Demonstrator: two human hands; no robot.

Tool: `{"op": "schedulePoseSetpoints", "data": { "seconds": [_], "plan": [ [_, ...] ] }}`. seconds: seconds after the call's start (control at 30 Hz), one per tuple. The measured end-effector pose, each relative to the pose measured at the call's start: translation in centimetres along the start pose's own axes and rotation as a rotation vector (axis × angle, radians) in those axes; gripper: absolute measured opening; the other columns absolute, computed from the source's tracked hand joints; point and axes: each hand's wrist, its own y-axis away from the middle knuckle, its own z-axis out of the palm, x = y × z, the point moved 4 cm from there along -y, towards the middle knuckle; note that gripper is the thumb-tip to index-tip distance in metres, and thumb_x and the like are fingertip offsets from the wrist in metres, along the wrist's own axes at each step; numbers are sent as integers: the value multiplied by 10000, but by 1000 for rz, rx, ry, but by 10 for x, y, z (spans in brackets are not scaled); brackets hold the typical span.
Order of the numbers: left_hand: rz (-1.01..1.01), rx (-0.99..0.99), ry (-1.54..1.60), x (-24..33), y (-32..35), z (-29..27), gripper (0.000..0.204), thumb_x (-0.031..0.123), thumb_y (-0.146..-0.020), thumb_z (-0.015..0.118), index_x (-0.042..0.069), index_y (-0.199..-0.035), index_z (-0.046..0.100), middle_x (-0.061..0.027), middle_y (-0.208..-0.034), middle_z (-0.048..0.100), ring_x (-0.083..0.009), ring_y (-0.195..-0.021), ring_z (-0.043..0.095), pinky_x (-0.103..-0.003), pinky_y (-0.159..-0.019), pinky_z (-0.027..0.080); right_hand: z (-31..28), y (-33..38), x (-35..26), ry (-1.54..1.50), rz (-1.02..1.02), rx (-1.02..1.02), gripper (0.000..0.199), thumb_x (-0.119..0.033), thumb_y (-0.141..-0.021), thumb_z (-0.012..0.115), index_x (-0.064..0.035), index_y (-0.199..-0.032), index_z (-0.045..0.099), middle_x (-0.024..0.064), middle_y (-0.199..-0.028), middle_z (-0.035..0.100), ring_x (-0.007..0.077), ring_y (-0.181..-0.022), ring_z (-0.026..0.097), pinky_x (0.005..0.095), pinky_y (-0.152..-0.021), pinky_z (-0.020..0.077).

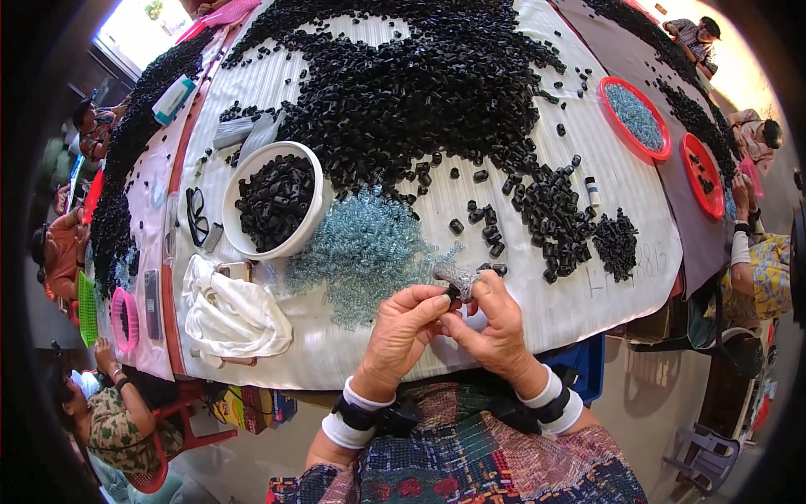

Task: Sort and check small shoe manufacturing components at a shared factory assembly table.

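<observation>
My left hand (401, 330) is closed in a pinch on a small black plastic part (453, 292) above the near edge of the table. My right hand (497, 326) meets it, its fingers closed and bent toward the same part. At the right fingertips shows a grey speckled piece (456, 275); whether it is worn or held I cannot tell. Just beyond my hands spreads a pile of small clear bluish pieces (361, 244). Farther off lies a big heap of black plastic parts (411, 101), with smaller clusters of them (550, 210) to the right.
On the left stand a white bowl (319, 197) of black parts, glasses (196, 217) and a bunched white cloth (231, 311). A red basin (606, 109) of bluish pieces sits at the right, beside another red basin (695, 189). Other people sit at tables on both sides.
</observation>
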Motion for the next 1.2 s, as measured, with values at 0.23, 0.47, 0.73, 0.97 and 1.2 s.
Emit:
{"op": "schedulePoseSetpoints", "data": {
  "seconds": [0.23,0.47,0.73,0.97,1.2],
  "plan": [
    [-78,-5,-62,4,4,-3,123,66,-870,626,13,-978,651,-85,-878,671,-137,-725,646,-248,-618,534,1,1,2,151,-178,15,326,-34,-638,743,20,-906,565,155,-885,525,316,-742,527,370,-623,455],
    [-96,-10,-153,11,9,-1,146,61,-857,639,-12,-982,660,-88,-840,673,-143,-709,646,-243,-634,535,-1,2,-1,224,-309,-14,327,-39,-629,755,27,-887,566,158,-873,529,308,-713,532,371,-591,456],
    [-93,26,-248,10,12,-4,153,76,-840,666,-19,-960,672,-83,-828,678,-131,-697,640,-231,-649,529,0,5,-5,269,-326,-15,340,-62,-613,775,14,-859,553,142,-832,522,301,-692,532,368,-581,461],
    [-96,-2,-309,13,12,-4,144,90,-832,681,-16,-928,682,-69,-796,673,-111,-693,630,-222,-646,518,-3,1,-8,254,-412,8,302,-62,-603,783,0,-808,569,116,-763,510,282,-649,519,357,-561,444],
    [-82,7,-359,16,10,-2,136,85,-837,675,-20,-922,675,-64,-802,668,-104,-709,624,-224,-657,517,0,1,-6,304,-428,-31,336,-61,-595,791,9,-851,585,125,-773,523,294,-641,513,359,-560,440]
  ]
}}
